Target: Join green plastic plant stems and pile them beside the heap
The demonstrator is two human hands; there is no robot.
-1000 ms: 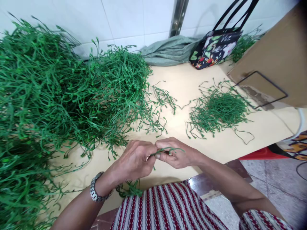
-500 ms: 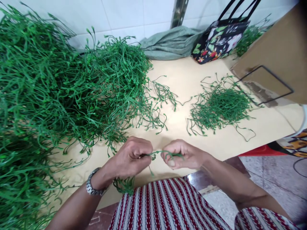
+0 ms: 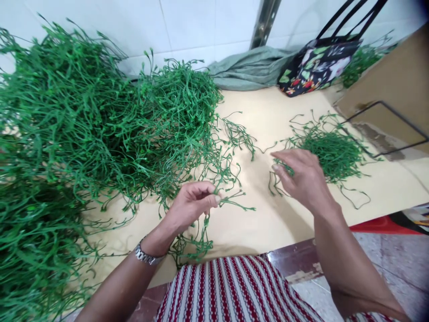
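Note:
My left hand, with a metal watch on its wrist, pinches a few thin green plastic stems between thumb and fingers. Their tips point right, over the table. My right hand is raised by the left side of the smaller pile of green stems, partly covering it. Its thumb and fingers are apart, and I see nothing held in them. Below my left hand a loose clump of stems lies at the table's front edge, close to the striped garment.
A large heap of green stems fills the left side of the table. Behind stand a grey-green cloth and a floral bag. At the right are a cardboard box and a black wire frame.
My right hand has left the stems near my left hand and moved right and up to the smaller pile, its fingers opening. My left hand still pinches stems. The view has shifted slightly.

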